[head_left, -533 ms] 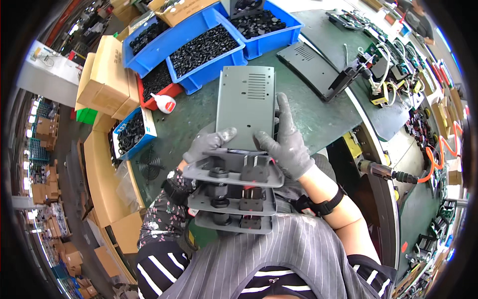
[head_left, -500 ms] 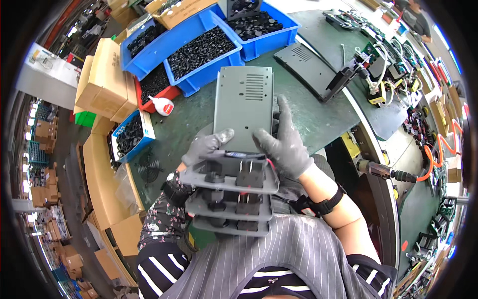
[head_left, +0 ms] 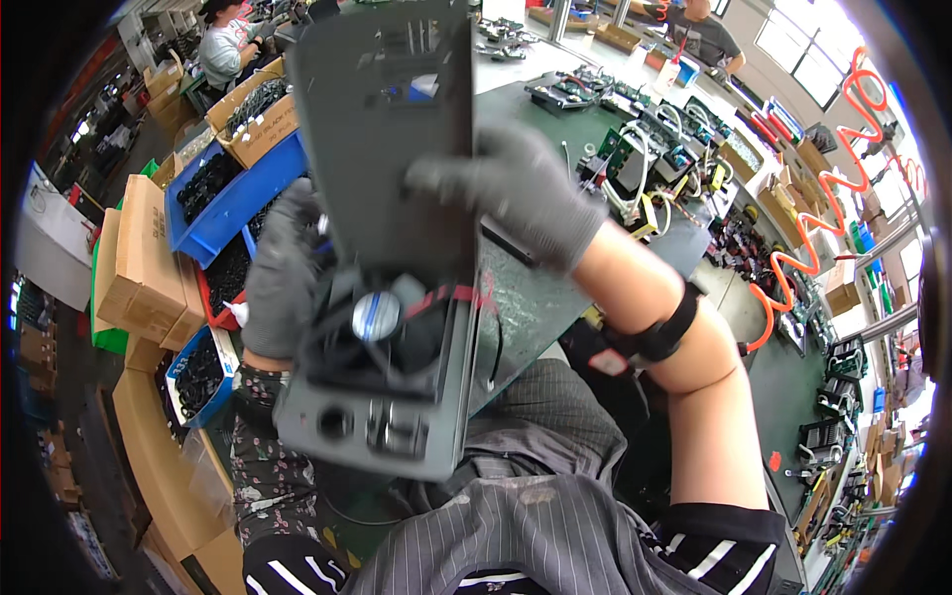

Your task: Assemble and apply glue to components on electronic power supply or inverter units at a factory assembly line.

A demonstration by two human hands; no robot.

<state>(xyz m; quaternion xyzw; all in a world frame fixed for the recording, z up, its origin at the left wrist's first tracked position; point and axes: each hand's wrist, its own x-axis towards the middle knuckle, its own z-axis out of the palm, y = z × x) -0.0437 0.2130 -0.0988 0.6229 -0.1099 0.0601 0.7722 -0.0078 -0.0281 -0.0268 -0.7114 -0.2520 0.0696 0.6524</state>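
A grey metal case [head_left: 372, 169] is lifted in front of me, its long flat panel tilted up and away. At its near end sits a black fan [head_left: 377, 317] with a round silver and blue label, and red and black wires beside it. The near end plate [head_left: 342, 451] has a round hole and socket cutouts. My gloved left hand [head_left: 280, 283] is closed around the case's left side, blurred by motion. My gloved right hand [head_left: 521, 188] grips the panel at its right edge, with the thumb side across its face.
At the left stand a blue bin [head_left: 213, 223] of black parts, a carton [head_left: 149, 268] and a small box [head_left: 203, 377] of black parts. Circuit boards [head_left: 635, 164] with cables lie at the far right. An orange coiled hose [head_left: 788, 263] hangs at the right. Other people [head_left: 226, 50] are farther off.
The case, seen end-on low before with its panel flat, is raised and tilted toward the left. Both hands have moved up with it, and my view has shifted up and right.
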